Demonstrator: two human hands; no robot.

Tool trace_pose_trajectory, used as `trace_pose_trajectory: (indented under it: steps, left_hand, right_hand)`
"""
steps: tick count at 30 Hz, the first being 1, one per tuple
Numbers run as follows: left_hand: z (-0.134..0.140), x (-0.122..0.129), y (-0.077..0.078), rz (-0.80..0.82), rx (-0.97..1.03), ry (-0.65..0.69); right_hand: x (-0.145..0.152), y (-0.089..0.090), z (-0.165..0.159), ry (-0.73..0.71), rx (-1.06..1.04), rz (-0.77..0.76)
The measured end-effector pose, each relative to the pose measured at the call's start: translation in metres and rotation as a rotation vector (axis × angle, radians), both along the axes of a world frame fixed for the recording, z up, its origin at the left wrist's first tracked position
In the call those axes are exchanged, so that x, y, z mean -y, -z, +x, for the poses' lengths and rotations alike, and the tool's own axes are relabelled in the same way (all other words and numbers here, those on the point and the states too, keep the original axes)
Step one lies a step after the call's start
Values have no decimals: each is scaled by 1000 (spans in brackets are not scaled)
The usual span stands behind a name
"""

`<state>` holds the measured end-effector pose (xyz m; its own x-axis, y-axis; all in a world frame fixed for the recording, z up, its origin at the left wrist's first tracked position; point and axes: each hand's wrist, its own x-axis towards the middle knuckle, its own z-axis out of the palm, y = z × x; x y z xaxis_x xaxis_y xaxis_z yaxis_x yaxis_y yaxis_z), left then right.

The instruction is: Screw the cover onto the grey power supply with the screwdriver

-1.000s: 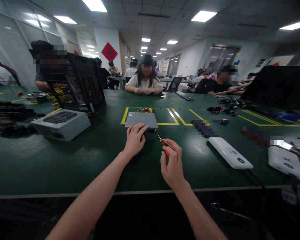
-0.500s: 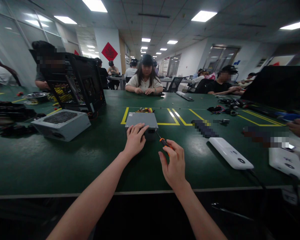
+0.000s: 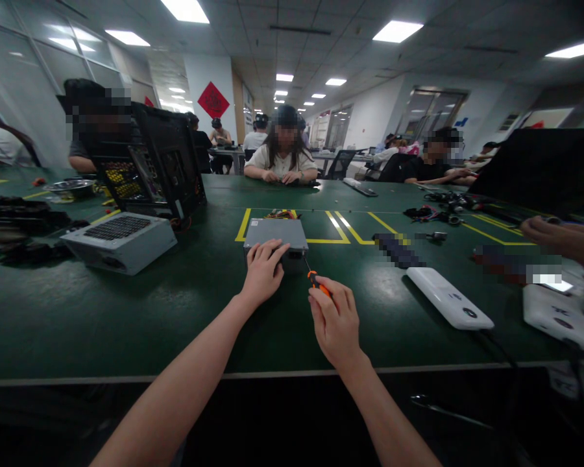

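A grey computer power supply (image 3: 277,229) lies on the green table in front of me, coloured cables behind it. My left hand (image 3: 263,267) holds it, fingers over its top front edge and palm against the near side. In my right hand (image 3: 337,318), the fingers are closed round the orange and black handle of a screwdriver (image 3: 313,276). Its thin shaft slants up to the right end of the near face, beside the power socket. Whether the tip sits in a screw is too small to tell.
To the left are a second power supply (image 3: 121,240) and an open black computer case (image 3: 150,162). On the right lie a white power bank (image 3: 448,298), another white device (image 3: 557,314) and cable bundles (image 3: 435,209). A co-worker's hand (image 3: 559,237) reaches in at right. Someone sits opposite.
My right fingers have closed in round the screwdriver handle, which has tilted a little more upright. My left hand and the power supply stay put. The co-worker's hand at right has moved further in.
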<state>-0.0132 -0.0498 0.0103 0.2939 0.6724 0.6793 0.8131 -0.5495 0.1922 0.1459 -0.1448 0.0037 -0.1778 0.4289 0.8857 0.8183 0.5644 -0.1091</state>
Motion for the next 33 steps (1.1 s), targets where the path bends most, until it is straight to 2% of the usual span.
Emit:
trace_pose_trajectory:
  steps: [5, 8, 12, 19, 24, 28, 33]
  left_hand:
    - [-1, -1, 1, 9, -3, 0]
    - [-1, -1, 1, 9, -4, 3]
    - [-1, -1, 1, 7, -4, 2]
    - [0, 0, 1, 4, -7, -1]
    - [0, -1, 1, 5, -8, -3]
    - [-1, -1, 1, 4, -4, -3]
    - [-1, 0, 1, 5, -5, 3]
  right_hand:
    - [-1, 1, 0, -53, -125, -1]
    - [0, 0, 0, -28, -83, -22]
    - [0, -1, 0, 36, -14, 23]
    - [-1, 0, -1, -37, -109, -8]
    - [0, -2, 0, 51, -25, 21]
    - [0, -1, 0, 5, -59, 58]
    - [0, -2, -1, -20, -61, 15]
